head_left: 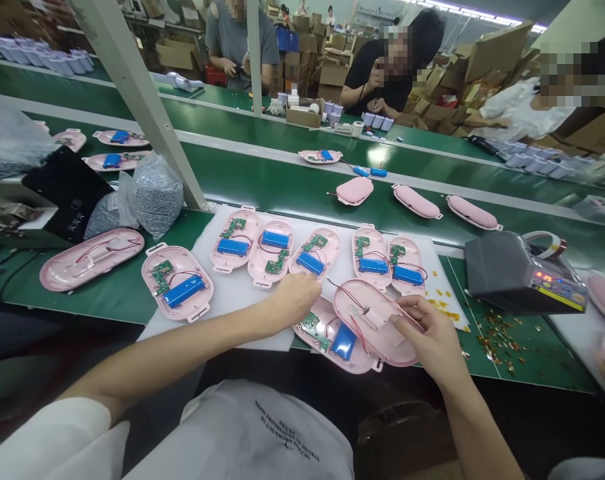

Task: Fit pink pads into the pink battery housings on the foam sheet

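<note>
My right hand (432, 337) grips the right edge of a pink plastic shell half (382, 330), thumb on its inner face and fingers behind. Thin red and dark wires hang from that half. Under it, partly covered, lies another pink shell (365, 362) with a green circuit board (315, 331) and a blue battery (343, 342). My left hand (297, 300) is closed above the left end of this lower shell; whatever its fingers may hold is hidden. Just beyond the left hand rests an open shell (327, 243) with its own board and battery.
Several open shells, including one (177, 283) at left, lie around a white foam sheet (262, 333). A grey machine with a lit display (525, 273) and a tape roll stands right. Closed pink shells (355, 191) sit on the green conveyor (262, 180). Co-workers sit across. A metal post (142, 100) rises left.
</note>
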`<state>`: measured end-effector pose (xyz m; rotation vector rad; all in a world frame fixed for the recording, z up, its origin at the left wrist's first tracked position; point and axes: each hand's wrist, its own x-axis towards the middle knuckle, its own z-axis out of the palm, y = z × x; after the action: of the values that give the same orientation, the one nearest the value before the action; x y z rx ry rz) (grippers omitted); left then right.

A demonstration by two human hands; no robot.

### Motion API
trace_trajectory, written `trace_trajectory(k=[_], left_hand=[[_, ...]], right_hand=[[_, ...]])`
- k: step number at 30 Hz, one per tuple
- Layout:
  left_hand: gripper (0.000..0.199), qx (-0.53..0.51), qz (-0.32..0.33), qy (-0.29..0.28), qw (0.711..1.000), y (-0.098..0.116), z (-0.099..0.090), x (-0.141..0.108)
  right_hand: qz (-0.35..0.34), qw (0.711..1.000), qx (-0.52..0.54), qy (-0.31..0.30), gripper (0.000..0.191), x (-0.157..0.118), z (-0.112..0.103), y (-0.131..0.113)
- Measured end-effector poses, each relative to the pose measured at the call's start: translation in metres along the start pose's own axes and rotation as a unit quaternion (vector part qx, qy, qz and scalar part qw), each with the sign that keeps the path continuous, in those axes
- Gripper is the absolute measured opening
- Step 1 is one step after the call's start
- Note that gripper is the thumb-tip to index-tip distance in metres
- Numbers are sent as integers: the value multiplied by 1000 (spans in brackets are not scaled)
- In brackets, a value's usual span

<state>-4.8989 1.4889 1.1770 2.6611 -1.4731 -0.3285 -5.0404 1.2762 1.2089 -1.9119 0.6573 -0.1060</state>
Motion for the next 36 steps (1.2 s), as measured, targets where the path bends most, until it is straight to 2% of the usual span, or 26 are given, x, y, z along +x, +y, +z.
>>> trace_trajectory(k=[4,7,9,12,15,18,21,24,26,27,29,32,34,36], left_hand=[[31,8,78,-3,997,0,-9,-3],[27,-28,78,20,996,-11,-17,-12],[16,-130,78,87,985,-20,-18,-22],[17,-246,114,233,934,-27,-12,-35],[23,-198,109,358,906,-16,1,-38],[23,-139,55,429,891,0,16,-31],[24,-148,17,405,902,4,25,-24],[16,-254,69,300,917,-6,20,-26],[7,-340,108,232,905,-14,14,-30],[6,-371,110,216,896,-18,11,-31],[7,-400,87,237,881,-22,11,-31],[11,-412,61,321,851,-19,23,-25],[3,-465,26,347,814,-14,32,-21],[27,-561,-35,323,761,-12,36,-18]], right_hand=[[-24,998,-54,9,36,-3,6,-3],[-68,991,-110,27,31,-6,7,0],[-93,984,-148,30,29,-6,7,1],[-142,966,-217,18,25,-6,10,-7],[-203,944,-262,-7,24,-6,21,-24],[-242,931,-274,-18,23,-6,34,-40],[-242,932,-269,7,23,-5,41,-45],[-232,936,-264,36,22,-3,41,-43],[-233,934,-269,39,23,-2,39,-42],[-234,933,-270,32,23,-2,38,-43],[-235,936,-262,11,22,-2,39,-45],[-225,952,-208,-9,21,2,39,-48],[-219,961,-166,-21,20,9,38,-47],[-214,966,-138,-40,21,18,36,-44]])
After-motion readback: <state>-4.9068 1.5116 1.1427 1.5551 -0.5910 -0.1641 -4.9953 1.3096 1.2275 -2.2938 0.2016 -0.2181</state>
